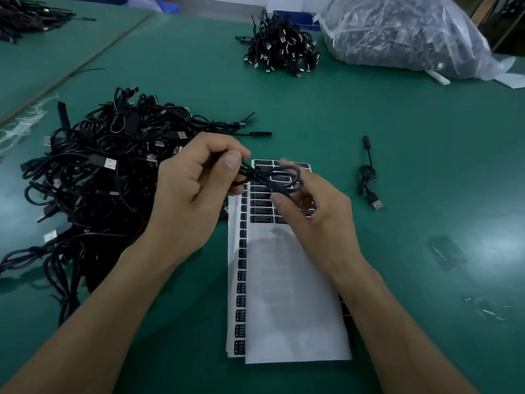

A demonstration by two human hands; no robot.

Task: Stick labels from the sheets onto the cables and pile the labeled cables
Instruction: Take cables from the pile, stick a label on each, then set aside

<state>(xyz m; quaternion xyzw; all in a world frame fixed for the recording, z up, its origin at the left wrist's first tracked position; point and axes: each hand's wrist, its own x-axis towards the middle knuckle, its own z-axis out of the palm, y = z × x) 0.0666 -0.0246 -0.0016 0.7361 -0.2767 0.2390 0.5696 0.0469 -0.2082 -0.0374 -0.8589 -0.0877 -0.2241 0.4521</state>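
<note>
On a green worktable (412,172), a heap of black cables (99,177) lies at the person's left, within easy reach. The label sheets (284,294) sit dead centre beneath the work, their remaining stickers close to the fingers. Above them the left hand (193,189) pinches one coiled cable (284,177) between thumb and curled fingers. The right hand (321,214) grips its near loop, possibly pressing a label on, though blur hides that. A lone cable (369,180) lies apart at right.

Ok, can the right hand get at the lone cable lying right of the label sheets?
Probably yes: only bare table lies between the right hand and the lone cable, though it now pinches a looped cable with the left hand.
</note>
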